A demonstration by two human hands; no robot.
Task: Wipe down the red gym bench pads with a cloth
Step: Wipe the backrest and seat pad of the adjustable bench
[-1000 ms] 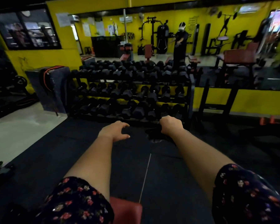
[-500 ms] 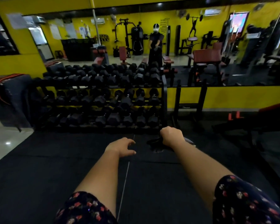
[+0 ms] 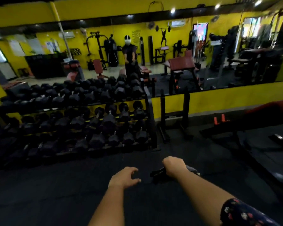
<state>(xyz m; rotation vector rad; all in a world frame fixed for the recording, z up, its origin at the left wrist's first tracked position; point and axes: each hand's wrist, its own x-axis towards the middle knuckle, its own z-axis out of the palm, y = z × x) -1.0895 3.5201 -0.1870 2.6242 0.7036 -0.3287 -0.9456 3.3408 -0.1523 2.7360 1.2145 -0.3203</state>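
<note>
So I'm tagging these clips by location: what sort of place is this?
A gym, almost certainly its free-weights area. A three-tier rack of black dumbbells stands ahead, a wall mirror reflects weight machines, and a red-padded bench sits at the right.

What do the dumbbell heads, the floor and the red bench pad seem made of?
Dumbbell heads: probably matte black rubber, hexagonal moulded shape. Floor: likely rubber matting, dull black, visible seam. Red bench pad: seems vinyl upholstery, slight sheen; too dark to be sure.

The cloth [image 3: 159,174] is dark and bunched, gripped in the right hand [image 3: 174,166]. A red bench pad [image 3: 274,106] sits far right, dimly lit.
</note>
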